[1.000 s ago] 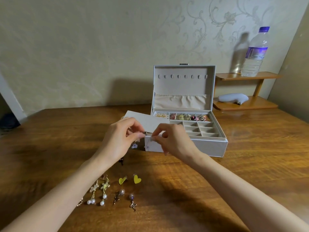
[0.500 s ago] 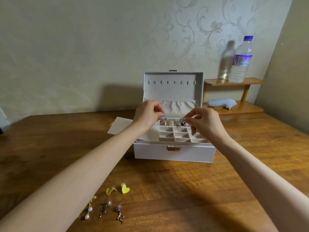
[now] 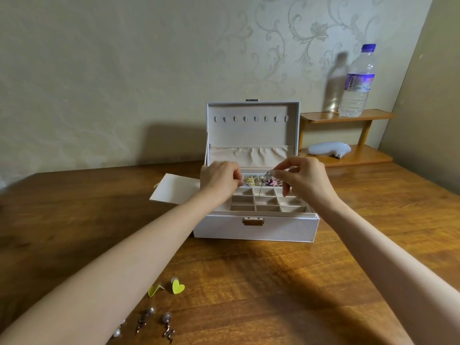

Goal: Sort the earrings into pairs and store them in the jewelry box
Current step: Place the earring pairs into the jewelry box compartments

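Two hands over the jewelry box (image 3: 256, 226): left hand (image 3: 219, 179) & right hand (image 3: 305, 178) each pinched shut on sth tiny, prob. one earring apiece, above the back row. Yellow heart earrings (image 3: 178, 287) wait on table (image 3: 273, 282), unsorted.

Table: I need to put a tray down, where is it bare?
Bare wood right of the box, toward the shelf, and in front of it between the forearms. Crowded at front left: heart earrings, pearl earrings.

Loose earrings (image 3: 164, 305) before jewelry box (image 3: 256, 229)
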Demonstrator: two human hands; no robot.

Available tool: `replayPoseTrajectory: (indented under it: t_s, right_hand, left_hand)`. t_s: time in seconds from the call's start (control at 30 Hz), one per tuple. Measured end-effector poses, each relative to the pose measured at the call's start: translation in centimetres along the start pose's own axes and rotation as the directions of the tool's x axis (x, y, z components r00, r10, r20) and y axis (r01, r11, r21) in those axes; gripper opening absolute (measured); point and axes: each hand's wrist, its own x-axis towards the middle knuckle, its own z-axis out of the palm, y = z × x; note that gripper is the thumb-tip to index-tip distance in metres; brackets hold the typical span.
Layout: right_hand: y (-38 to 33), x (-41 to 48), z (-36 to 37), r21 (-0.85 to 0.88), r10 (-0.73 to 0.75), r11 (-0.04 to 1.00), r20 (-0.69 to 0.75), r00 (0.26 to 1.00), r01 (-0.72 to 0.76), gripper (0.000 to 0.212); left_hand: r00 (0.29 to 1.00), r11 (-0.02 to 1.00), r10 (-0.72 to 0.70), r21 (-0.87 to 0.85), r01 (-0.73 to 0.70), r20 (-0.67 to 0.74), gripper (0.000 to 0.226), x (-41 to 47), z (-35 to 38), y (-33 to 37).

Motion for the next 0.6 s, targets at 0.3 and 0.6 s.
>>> replayPoseTrajectory:
  t_s: [0.3,0.6]
  right_hand:
    - [0.7,1.6,2.5,-0.043,0.049,0.998,-0.024,0.999,-0.050,0.007]
    - [-0.3,3.4,5.2,-0.157,0.116,0.981,0.007,0.993,-0.113,0.014]
  left_hand:
    - [0.993,0.977,0.056,0.199,-0.076,0.106,0.023,0.2,0.8,-0.3]
    - [0.998,0.994,0.027,0.109,-0.021,-0.056,0.014,-1.2,-2.1,-2.6]
